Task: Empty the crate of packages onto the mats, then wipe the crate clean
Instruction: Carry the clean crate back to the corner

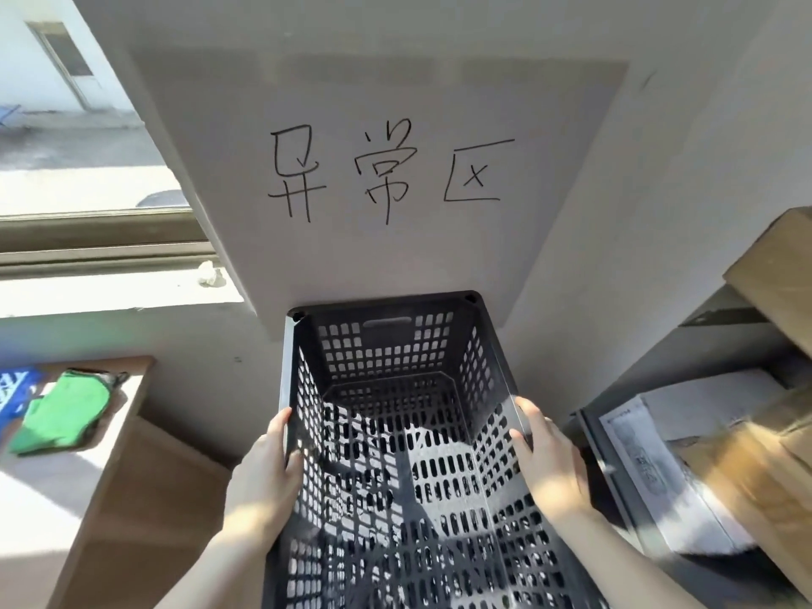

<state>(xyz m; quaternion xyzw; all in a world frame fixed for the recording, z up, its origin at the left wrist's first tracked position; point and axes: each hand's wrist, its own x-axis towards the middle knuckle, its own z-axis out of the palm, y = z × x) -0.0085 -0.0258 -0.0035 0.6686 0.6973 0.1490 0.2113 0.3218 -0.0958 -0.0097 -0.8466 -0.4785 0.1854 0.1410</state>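
Two grips, left hand and right hand, clasp rims of one black crate near one mat.

The crate runs off the bottom edge, its near end unseen. At the left edge a blue item is cut off. Lower right, a label is too blurred to read.
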